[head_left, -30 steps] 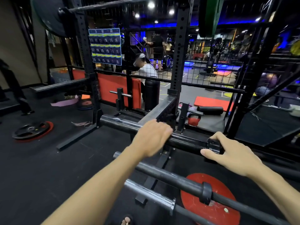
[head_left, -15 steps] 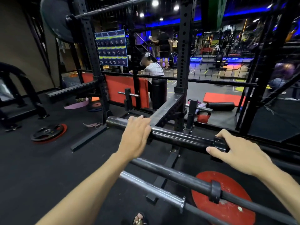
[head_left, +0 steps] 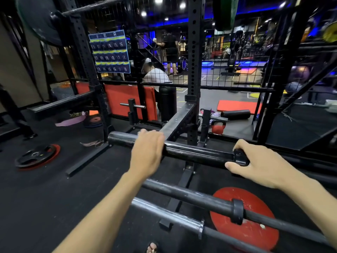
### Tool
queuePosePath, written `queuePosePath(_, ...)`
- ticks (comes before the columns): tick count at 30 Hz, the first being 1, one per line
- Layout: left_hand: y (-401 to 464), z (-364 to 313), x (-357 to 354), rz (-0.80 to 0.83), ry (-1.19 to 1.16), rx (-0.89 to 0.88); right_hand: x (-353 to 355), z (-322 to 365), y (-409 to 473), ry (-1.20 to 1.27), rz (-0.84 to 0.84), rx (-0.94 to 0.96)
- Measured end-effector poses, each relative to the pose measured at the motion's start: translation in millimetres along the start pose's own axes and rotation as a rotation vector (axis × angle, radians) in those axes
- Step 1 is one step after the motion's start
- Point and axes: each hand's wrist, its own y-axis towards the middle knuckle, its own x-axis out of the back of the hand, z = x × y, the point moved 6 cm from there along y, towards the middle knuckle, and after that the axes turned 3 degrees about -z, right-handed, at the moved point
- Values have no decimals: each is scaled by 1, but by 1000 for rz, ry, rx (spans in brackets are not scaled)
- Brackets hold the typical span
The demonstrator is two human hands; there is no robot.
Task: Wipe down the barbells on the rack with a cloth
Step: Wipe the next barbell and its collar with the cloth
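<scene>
- black plate stack (head_left: 37, 156) on a red one, flat on the rubbery floor (head_left: 45, 207), far left
- left hand (head_left: 147, 156) draped over the glossy black barbell sleeve (head_left: 191, 152), fingers curled over the top, no cloth visible
- right hand (head_left: 262, 165) grips that sleeve's collar (head_left: 240, 157)
- two more bars below: matte black barbell (head_left: 200, 197), chrome barbell (head_left: 164, 214)

At mid-frame the left hand (head_left: 147, 154) is lying over the black barbell sleeve (head_left: 193, 152) while the right hand (head_left: 259, 165) is gripping its collar (head_left: 240, 157), above two more barbells (head_left: 197, 198) crossing the lower right.
</scene>
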Motion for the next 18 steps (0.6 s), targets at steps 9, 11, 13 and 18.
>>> queuePosePath(9, -1, 21, 13, 54, 42, -209, -16, 61, 26, -369, 8, 192)
queuePosePath(11, 6, 70, 23, 39, 142, -25, -18, 61, 20, -386, -73, 229)
queuePosePath(13, 9, 93, 28, 9, 115, 177, -22, 63, 19, -398, -129, 251)
queuePosePath(18, -1, -12, -13, 4, 51, 16, -22, 57, 25, -342, -98, 184)
